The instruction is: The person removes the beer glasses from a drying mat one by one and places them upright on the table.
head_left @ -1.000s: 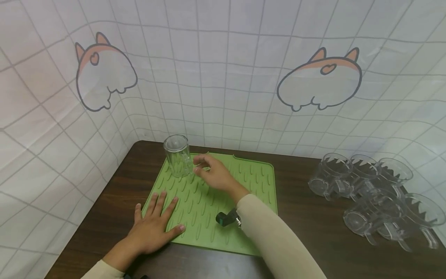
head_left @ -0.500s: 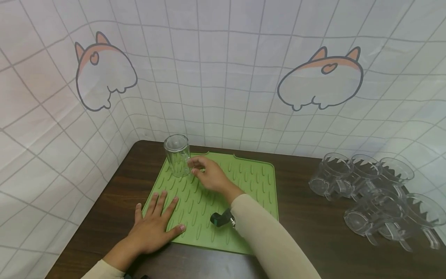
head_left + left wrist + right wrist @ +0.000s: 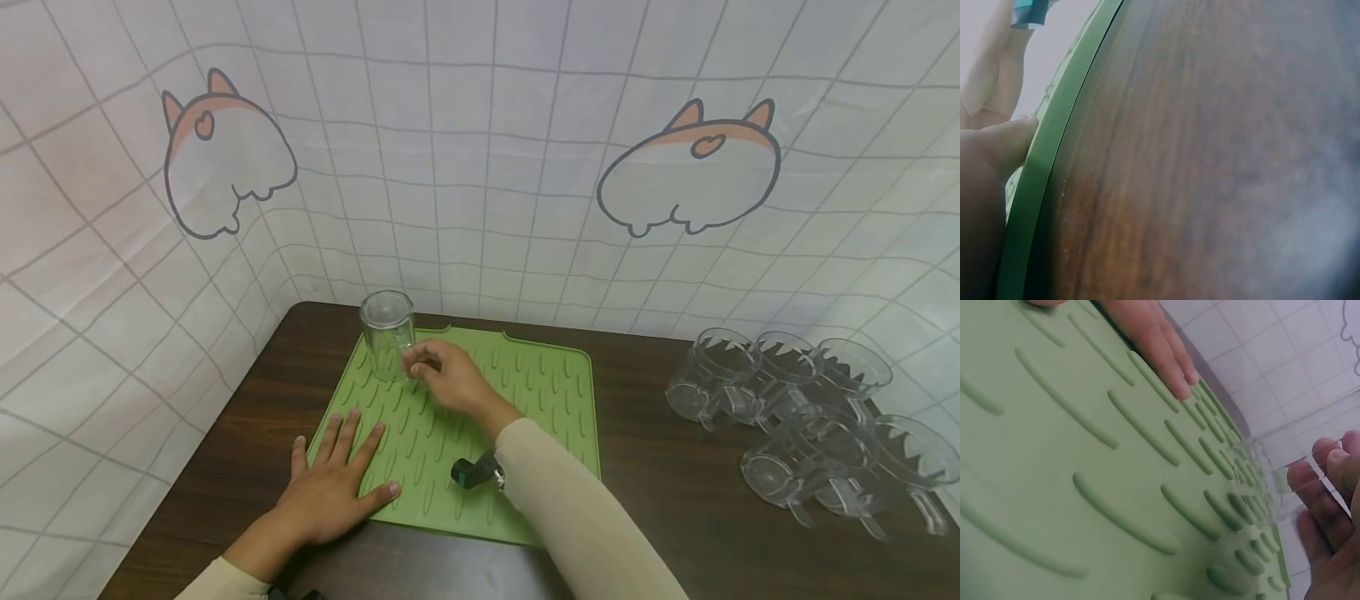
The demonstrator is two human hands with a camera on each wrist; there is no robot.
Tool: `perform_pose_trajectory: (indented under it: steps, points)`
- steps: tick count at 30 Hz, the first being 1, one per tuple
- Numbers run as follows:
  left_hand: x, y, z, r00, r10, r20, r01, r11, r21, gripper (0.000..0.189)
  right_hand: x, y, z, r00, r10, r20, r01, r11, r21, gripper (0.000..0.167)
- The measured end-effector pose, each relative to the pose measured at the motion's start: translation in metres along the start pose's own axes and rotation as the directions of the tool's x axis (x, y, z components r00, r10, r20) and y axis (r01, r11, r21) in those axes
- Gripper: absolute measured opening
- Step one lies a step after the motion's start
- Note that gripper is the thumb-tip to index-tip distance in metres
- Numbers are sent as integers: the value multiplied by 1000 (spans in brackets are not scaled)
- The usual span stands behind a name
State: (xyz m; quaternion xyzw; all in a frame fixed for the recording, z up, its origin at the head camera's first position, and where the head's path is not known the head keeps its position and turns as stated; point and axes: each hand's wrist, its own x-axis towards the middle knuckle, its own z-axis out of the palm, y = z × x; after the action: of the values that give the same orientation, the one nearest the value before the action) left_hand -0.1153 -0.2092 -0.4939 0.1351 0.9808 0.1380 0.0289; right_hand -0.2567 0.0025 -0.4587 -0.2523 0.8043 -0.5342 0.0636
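A clear glass mug (image 3: pixel 386 337) stands at the back left of a green ribbed mat (image 3: pixel 517 492), its handle facing right. My right hand (image 3: pixel 453 375) pinches that handle between thumb and curled fingers; in the right wrist view the fingertips (image 3: pixel 1300 475) close around the clear handle. Which end of the mug is up I cannot tell. My left hand (image 3: pixel 326 492) lies flat with spread fingers on the mat's front left corner. In the left wrist view its thumb (image 3: pixel 1007 140) rests at the mat's edge.
Several clear glass mugs (image 3: pixel 810 442) stand in a cluster on the right of the dark wooden table (image 3: pixel 645 450). White gridded cloth (image 3: pixel 510 208) with animal drawings rises behind the table and at its left.
My right hand has moved left to the mug and taken hold of its handle. The mug's top has shifted slightly right. My left hand has stayed in place.
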Motion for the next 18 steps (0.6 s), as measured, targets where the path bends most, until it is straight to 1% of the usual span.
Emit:
perform_pose_trajectory:
  steps: [4, 6, 10, 18]
  points:
    - [0, -1, 3, 1000, -6, 5, 6, 1000, 10, 90, -2, 4, -2, 1000, -11, 3, 11, 1000, 4, 18]
    - [0, -1, 3, 1000, -13, 10, 13, 1000, 17, 91, -3, 5, -3, 1000, -16, 5, 16, 1000, 23, 18]
    - [0, 0, 3, 1000, -17, 17, 17, 1000, 21, 92, -7, 4, -5, 1000, -17, 3, 17, 999, 48, 18]
    - [1, 1, 2, 1000, -19, 11, 18, 999, 27, 91, -11, -3, -10, 1000, -22, 7, 21, 998, 59, 17]
